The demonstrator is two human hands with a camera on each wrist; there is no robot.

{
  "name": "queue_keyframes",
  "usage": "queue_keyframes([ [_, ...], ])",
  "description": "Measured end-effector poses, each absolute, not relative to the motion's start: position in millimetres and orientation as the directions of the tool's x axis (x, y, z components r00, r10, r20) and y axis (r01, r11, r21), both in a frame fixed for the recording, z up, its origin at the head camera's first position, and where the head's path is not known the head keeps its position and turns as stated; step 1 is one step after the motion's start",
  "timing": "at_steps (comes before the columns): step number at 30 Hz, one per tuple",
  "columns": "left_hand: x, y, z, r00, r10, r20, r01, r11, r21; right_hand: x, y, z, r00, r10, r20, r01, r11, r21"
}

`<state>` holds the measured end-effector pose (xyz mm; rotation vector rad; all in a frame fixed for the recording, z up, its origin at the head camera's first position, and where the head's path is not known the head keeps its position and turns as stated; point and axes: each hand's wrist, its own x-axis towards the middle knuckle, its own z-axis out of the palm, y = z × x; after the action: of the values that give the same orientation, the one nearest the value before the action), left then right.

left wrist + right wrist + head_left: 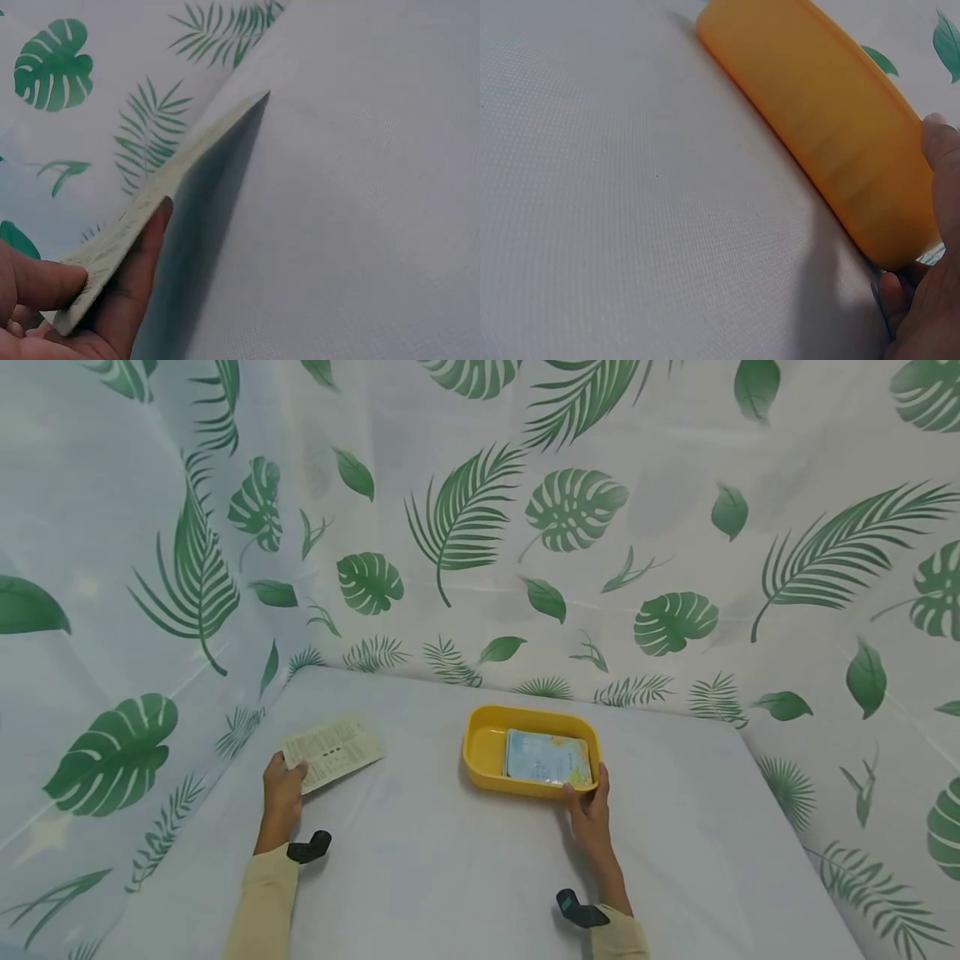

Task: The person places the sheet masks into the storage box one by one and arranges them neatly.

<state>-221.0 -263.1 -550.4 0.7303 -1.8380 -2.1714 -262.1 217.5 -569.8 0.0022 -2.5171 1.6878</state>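
On the left, my left hand pinches the near corner of a pale yellow printed leaflet or thin booklet, thumb on top and fingers beneath. In the left wrist view the sheet tilts up from the white surface, its underside in shadow. My right hand grips the near right corner of a yellow plastic basket. Inside the basket, toward its right end, lies a light blue flat rectangular item with yellow print; its kind is unclear. The right wrist view shows the basket's outer side, with the thumb near its rim.
A white-covered table spreads under both hands. Behind and beside it hang white curtains with green leaf prints. Black wrist-worn devices sit at both sleeves.
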Motion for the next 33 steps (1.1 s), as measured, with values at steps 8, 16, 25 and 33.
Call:
queue_keyframes([
  [8, -235, -237, -534, -0.922, -0.32, -0.219, -0.103, -0.343, 0.934, -265, 223, -565, -0.991, 0.07, 0.111, -0.074, 0.398, -0.914],
  [16, -268, -161, -513, -0.974, -0.172, -0.15, -0.095, -0.294, 0.951, -266, 225, -559, -0.985, 0.056, 0.165, -0.134, 0.36, -0.923],
  [25, -302, -83, -497, -0.998, 0.029, -0.062, -0.065, -0.133, 0.989, -266, 223, -567, -0.985, 0.069, 0.159, -0.117, 0.418, -0.901],
  [33, -317, -38, -500, -0.984, 0.124, -0.129, -0.102, 0.208, 0.973, -258, 222, -570, -0.989, 0.087, 0.124, -0.077, 0.413, -0.907],
])
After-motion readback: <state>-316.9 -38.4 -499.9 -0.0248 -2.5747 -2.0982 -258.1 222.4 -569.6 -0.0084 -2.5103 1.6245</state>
